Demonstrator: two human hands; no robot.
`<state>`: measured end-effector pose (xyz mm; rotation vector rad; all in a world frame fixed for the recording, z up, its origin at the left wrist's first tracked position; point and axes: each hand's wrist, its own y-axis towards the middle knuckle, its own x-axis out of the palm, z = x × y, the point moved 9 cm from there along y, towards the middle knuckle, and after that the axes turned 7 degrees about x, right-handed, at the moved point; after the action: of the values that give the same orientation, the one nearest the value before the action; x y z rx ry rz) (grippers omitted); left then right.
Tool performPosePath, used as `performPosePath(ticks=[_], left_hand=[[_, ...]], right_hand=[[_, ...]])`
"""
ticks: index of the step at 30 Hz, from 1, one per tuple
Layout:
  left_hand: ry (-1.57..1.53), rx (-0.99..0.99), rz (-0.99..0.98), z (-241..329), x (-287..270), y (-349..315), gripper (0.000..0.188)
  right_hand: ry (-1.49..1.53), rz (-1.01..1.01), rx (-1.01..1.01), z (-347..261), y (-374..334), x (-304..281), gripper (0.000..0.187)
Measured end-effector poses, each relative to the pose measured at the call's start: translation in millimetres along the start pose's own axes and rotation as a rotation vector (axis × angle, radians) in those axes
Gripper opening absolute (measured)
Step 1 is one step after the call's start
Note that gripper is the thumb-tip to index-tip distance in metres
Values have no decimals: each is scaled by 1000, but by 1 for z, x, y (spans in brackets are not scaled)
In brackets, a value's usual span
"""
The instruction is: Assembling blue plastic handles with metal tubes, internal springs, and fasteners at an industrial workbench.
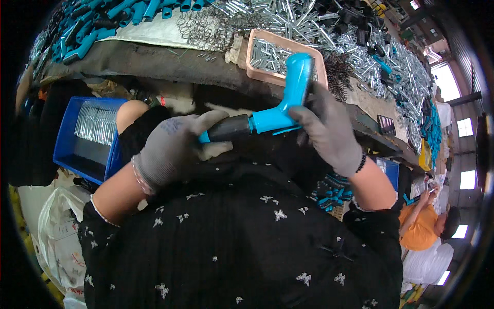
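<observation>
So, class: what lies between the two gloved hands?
In the head view, the blue L-shaped plastic part with its black sleeve spans from left hand to right hand.

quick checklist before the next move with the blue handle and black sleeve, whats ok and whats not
1. Left hand grips the black sleeve: ok, its fingers wrap it.
2. Right hand holds the blue handle at its bend: ok.
3. Sleeve in line with the handle's straight end: ok, they meet end to end.
4. Sleeve pushed fully home: cannot tell, the joint is partly hidden by the glove.
5. Pink tray of metal pins within reach: ok, it sits on the bench right behind the handle.
6. Both gloves whole: ok, no tears show.
</observation>
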<state>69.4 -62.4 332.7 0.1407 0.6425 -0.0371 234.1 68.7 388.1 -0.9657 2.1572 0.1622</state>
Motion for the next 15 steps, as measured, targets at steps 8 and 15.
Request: performPosePath(ticks=[8,15], left_hand=[[-220,220,-123,3,11,-10,52],[-156,70,-119,-25,45,-14,51]], right_hand=[[1,119,-649,-11,-11,-29,66],[235,106,-850,-51,-37,2,37]])
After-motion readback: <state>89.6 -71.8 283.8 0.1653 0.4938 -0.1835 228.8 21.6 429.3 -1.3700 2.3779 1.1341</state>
